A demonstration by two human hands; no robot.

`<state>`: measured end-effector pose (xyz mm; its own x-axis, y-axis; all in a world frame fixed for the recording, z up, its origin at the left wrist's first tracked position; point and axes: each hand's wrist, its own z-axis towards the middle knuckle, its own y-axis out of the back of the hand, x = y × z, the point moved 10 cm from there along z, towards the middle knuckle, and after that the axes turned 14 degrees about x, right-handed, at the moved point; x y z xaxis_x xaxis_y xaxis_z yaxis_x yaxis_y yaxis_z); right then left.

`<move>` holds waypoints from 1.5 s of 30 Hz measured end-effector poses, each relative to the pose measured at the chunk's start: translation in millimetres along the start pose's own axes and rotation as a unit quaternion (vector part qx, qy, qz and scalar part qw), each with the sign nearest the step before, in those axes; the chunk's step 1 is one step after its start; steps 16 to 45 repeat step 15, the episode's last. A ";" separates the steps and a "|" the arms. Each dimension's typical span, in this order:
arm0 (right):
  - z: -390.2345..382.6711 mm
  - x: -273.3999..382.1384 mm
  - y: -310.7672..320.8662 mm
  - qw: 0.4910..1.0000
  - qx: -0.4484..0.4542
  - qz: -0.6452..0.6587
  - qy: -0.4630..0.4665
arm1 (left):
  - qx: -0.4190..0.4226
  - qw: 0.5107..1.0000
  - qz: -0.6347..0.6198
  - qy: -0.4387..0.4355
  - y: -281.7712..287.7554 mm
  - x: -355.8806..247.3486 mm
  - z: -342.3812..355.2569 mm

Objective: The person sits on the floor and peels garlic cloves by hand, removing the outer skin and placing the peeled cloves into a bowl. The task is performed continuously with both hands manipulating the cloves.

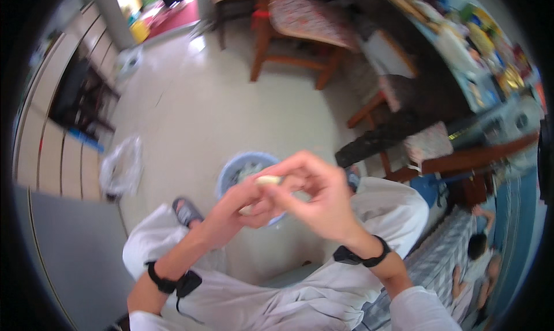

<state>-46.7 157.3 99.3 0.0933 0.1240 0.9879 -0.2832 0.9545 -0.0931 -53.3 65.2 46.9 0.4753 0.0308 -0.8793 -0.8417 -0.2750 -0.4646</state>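
Note:
Over a light blue round tub (222,184), both hands meet. A small cream-coloured piece (268,180), shaped much like a peeled garlic clove, sits between their fingertips. My left hand (247,199) is closed, fingers curled, with another pale bit (246,210) showing between the lower fingers. Coming in from the right, my right hand (323,198) pinches at the cream-coloured piece with thumb and forefinger. Whitish scraps show inside the tub, too blurred to name. My hands cover much of its near side.
A clear plastic bag (122,166) lies on the floor at left, beside pale cabinets (55,135). Wooden chairs (306,62) stand ahead, near a cluttered table (456,48). At lower right, a person (476,267) is by a checked grey bed cover (430,267).

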 end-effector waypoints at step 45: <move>-60.5 117.7 69.2 0.936 -0.148 -0.313 0.065 | -0.017 0.994 -0.100 -0.047 48.1 63.3 38.0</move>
